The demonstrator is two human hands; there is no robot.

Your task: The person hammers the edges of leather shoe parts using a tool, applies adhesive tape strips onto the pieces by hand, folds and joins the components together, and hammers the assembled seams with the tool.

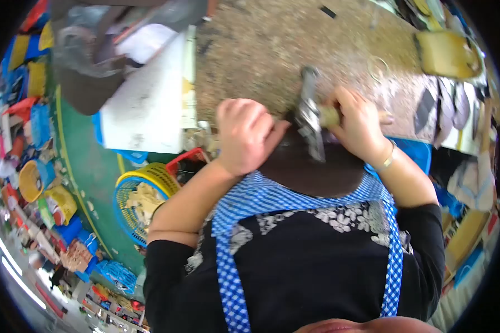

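My right hand (358,123) is closed around the light wooden handle of a hammer (310,114). The hammer's metal head is slightly blurred and stands over the far edge of a dark brown flat piece (316,180) with a rounded near end. That piece lies at the bench's near edge, against my checked apron. At its left edge is my left hand (241,136), fingers curled and thumb pointing toward the hammer head. The fingertips are partly hidden, and they appear to pinch the edge of the dark piece.
The worn workbench (250,50) carries a ring-shaped item (378,69), a yellowish block (449,54) and several dark sole-shaped pieces (453,105) at right. White sheets (144,105) and a plastic bag (86,53) lie at left. Below stands a yellow-and-blue basket (130,202) with scraps.
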